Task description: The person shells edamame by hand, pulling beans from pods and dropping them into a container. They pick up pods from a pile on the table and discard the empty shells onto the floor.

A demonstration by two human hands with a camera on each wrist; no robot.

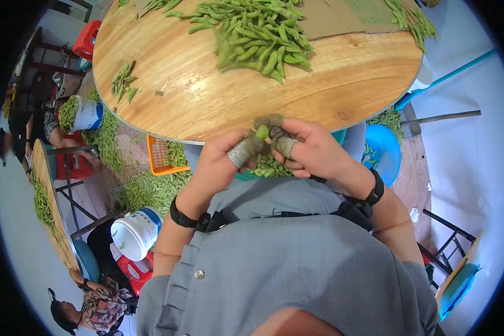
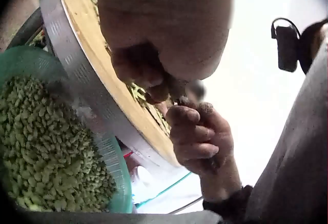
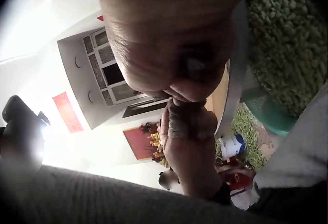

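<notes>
My left hand [image 1: 221, 157] and right hand [image 1: 313, 148] meet just off the near edge of the round wooden table [image 1: 168, 106]. Between their fingertips is a green soybean pod [image 1: 262, 132], pinched from both sides and mostly hidden by the fingers. Grey wrapping covers the thumbs, and the fingertips look dark and stained. Below the hands, shelled green beans [image 2: 46, 142] fill a green plastic basket [image 2: 123, 178]. Across the tabletop lies a large heap of unshelled pods [image 1: 257, 33].
Flattened cardboard [image 1: 347, 19] covers the table's far right. An orange basket [image 1: 158, 157], a white bucket [image 1: 137, 232] and scattered pods [image 1: 145, 193] are on the floor to the left. A blue basin [image 1: 385, 154] stands right. Another person [image 1: 98, 305] sits at a second table.
</notes>
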